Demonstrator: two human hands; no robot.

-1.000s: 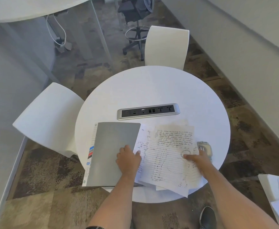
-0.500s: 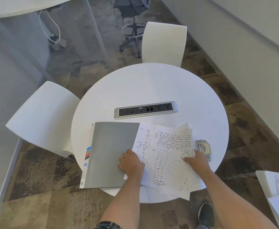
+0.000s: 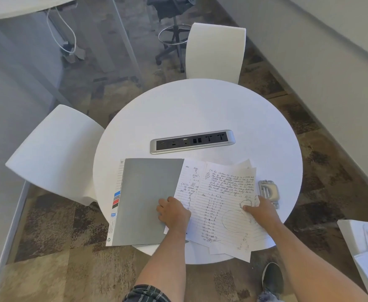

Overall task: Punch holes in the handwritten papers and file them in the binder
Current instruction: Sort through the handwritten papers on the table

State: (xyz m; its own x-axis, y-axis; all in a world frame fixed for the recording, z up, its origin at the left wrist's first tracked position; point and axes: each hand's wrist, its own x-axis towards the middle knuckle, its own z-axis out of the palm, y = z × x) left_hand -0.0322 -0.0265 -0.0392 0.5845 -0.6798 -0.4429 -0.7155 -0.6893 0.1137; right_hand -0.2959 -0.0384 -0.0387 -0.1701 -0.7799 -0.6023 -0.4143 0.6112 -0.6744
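Head view: left hand (image 3: 174, 212), fingers curled, seems to grip the handwritten papers' (image 3: 224, 205) left edge beside the grey binder (image 3: 148, 197); right hand (image 3: 260, 209) pinches their right edge, hole punch (image 3: 269, 191) just beyond its fingers.

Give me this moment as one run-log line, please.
phase: gathering papers | left hand: on handwritten papers beside binder | right hand: gripping stack edge | binder: closed | hole punch: untouched

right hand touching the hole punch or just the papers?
Apart. The head view shows the right hand gripping the handwritten papers, a strip of white table between its knuckles and the hole punch.
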